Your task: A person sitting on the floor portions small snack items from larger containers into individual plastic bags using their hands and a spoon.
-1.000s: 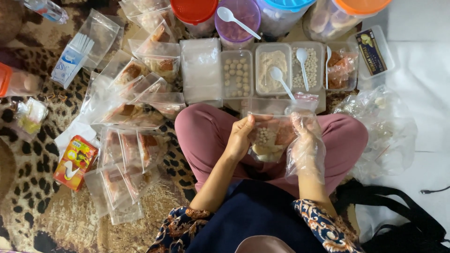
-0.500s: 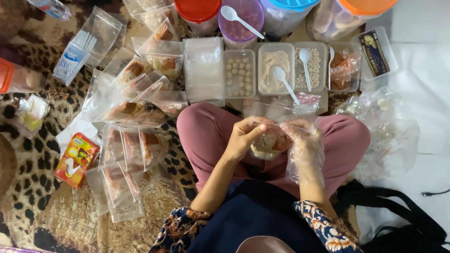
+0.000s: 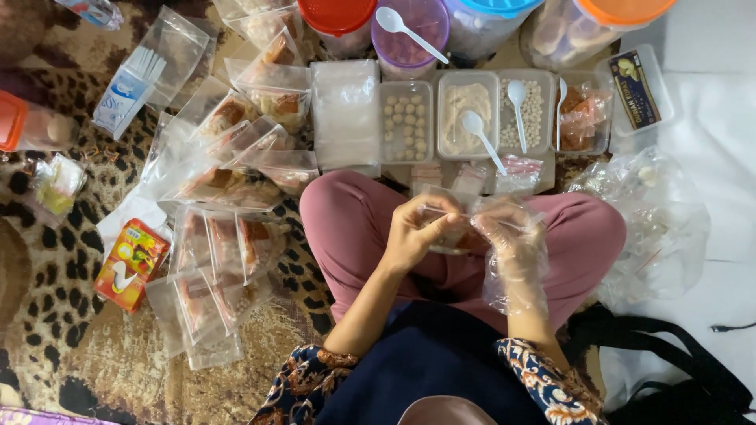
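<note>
I sit cross-legged in pink trousers. My left hand [image 3: 416,233] is bare, and its fingertips pinch the top edge of a small clear plastic bag [image 3: 461,228] held over my lap. My right hand [image 3: 512,240] wears a loose clear plastic glove and grips the same bag from the right side. The bag's brownish contents are mostly hidden behind my fingers. Just beyond my knees stand clear trays: one with pale round balls [image 3: 405,122], one with beige crumbs [image 3: 468,118] and a white spoon [image 3: 482,138].
Several filled clear bags [image 3: 228,252] lie piled on the leopard-print mat at the left. A stack of flat bags [image 3: 344,110] sits by the trays. Lidded jars [image 3: 339,16] line the far edge. A red packet [image 3: 130,264] lies left, a black bag strap [image 3: 669,354] right.
The bag has gone from open and upright, with its filling visible, to pinched along its top edge between both hands, which moved slightly upward and closer together.
</note>
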